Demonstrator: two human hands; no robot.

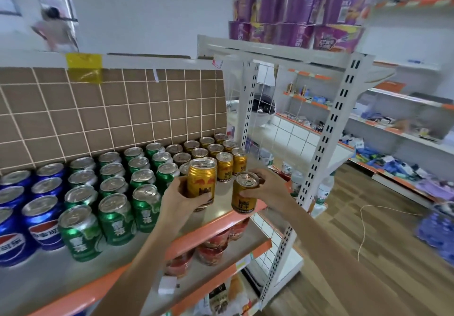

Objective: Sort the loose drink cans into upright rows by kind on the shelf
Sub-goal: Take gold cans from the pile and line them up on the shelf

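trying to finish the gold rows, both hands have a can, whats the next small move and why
Probably set the left hand's gold can down upright in front of the standing gold cans. The bare shelf beneath it is free, and the right hand's can can follow beside it.

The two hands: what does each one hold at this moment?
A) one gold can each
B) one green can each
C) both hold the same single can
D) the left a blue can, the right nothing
A: the left hand grips one upright gold can, and the right hand grips a second gold can beside it.
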